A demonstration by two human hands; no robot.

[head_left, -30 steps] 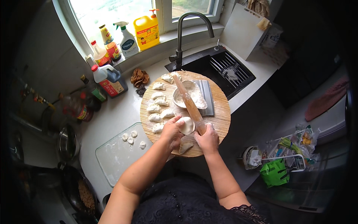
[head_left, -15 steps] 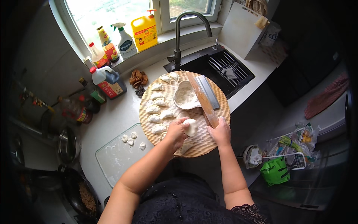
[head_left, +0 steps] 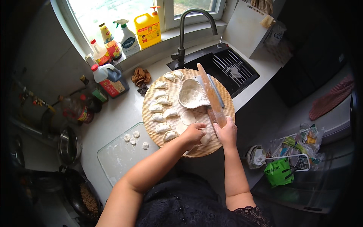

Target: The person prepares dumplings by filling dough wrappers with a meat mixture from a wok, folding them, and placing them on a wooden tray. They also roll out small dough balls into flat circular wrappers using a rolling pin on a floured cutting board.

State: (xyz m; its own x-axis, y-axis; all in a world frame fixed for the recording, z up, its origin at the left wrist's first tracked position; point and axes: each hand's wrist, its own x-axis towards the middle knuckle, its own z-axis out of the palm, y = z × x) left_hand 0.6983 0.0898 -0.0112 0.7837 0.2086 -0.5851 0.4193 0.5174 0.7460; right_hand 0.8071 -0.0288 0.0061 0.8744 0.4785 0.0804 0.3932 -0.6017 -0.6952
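My right hand [head_left: 225,131] grips the near end of a wooden rolling pin [head_left: 213,96], its far end tilted up over the round wooden board [head_left: 151,130]. Low over the board's near side, my left hand [head_left: 194,134] is closed at the edge of a round dough wrapper [head_left: 205,137]; its thumb is hidden. Flat wrappers [head_left: 188,117] lie just beyond that hand, partly overlapping. Folded dumplings [head_left: 163,127] line the board's left side. A bowl of flour [head_left: 192,93] sits past my hands, beside a flat metal scraper [head_left: 219,99] partly behind the pin.
A glass cutting board [head_left: 117,153] with several small dough pieces [head_left: 133,141] lies to the left. Beyond the round board are a black sink [head_left: 234,70] and a tall faucet [head_left: 181,41]. Bottles [head_left: 109,81] stand at the left; a wok [head_left: 85,193] is at lower left.
My left hand has moved right and lower over the board with the wrapper, uncovering flat wrappers. My right hand has shifted slightly right, turning the rolling pin steeper.
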